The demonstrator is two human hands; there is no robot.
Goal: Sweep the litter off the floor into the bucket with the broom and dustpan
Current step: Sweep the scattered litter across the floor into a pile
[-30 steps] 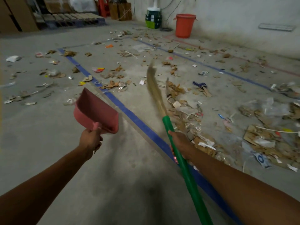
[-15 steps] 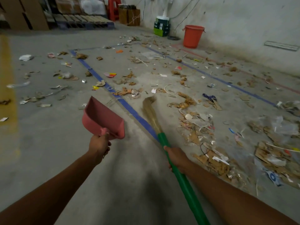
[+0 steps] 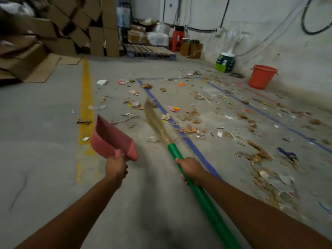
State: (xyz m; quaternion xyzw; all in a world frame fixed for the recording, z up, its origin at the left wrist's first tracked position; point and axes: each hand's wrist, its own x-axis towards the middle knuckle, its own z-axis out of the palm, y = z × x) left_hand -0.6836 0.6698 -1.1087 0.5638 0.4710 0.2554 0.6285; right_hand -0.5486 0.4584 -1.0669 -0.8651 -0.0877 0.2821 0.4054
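Note:
My left hand (image 3: 115,168) grips the handle of a pink dustpan (image 3: 112,139), held above the floor with its mouth pointing up and away. My right hand (image 3: 190,168) is closed around the green handle of a broom (image 3: 203,194); its straw bristles (image 3: 154,121) reach forward to the blue floor tape. Litter (image 3: 190,129), made of cardboard scraps, paper and plastic bits, lies scattered ahead and to the right. An orange bucket (image 3: 262,76) stands by the far right wall.
Stacked cardboard boxes (image 3: 53,31) fill the far left. A wooden pallet (image 3: 149,51), a red stool (image 3: 177,40) and a green-and-white container (image 3: 226,62) line the back wall. A yellow line (image 3: 86,105) and blue tape lines (image 3: 197,150) mark the grey concrete floor.
The view has lifted and turned left, showing the back wall and boxes. The broom head has swung forward and left. The dustpan stays held in my left hand.

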